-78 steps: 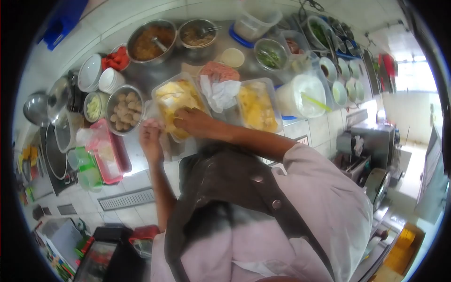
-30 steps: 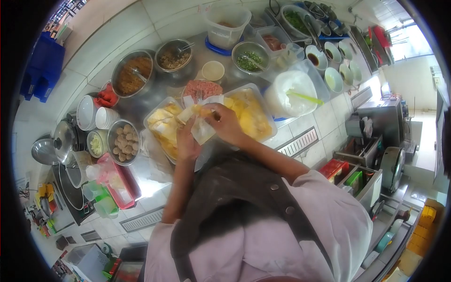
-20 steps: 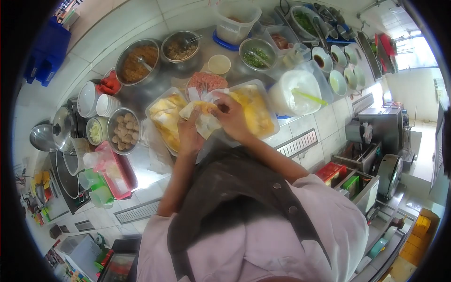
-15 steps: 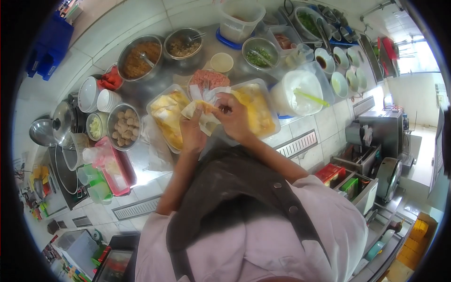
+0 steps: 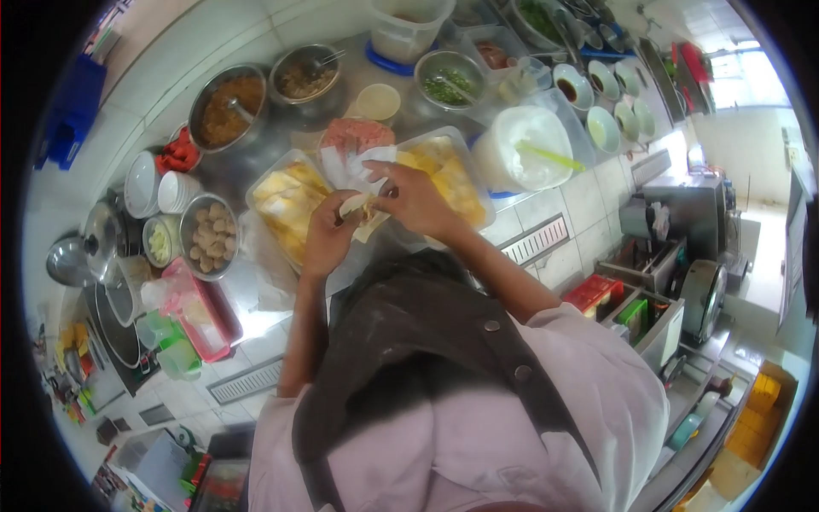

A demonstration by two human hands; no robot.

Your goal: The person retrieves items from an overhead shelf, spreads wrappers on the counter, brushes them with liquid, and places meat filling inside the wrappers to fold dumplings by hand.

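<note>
My left hand (image 5: 327, 232) is closed on one side of a pale yellow wonton wrapper (image 5: 368, 227), thumb on top. On the other side, my right hand (image 5: 418, 202) pinches the same wrapper, partly hiding it. Just beyond my hands is pink minced meat (image 5: 358, 133), with white sheets (image 5: 344, 168) at its near side. A clear tray (image 5: 251, 193) of folded yellow wontons (image 5: 286, 205) stands beside my left hand. Another tray (image 5: 490, 209) with similar yellow pieces (image 5: 452, 183) lies past my right hand.
Behind stand steel bowls of brown filling (image 5: 229, 119), cooked mince (image 5: 305, 85) and chopped greens (image 5: 452, 84). Meatballs (image 5: 212, 235) fill a bowl at left, near a pink tray (image 5: 223, 328). A white tub (image 5: 533, 145) with a green-handled utensil and several small bowls (image 5: 602, 128) are at right.
The view has shifted, so the table appears further left and up. My hands have drawn the wrapper slightly nearer my body and folded it more; both still grip it.
</note>
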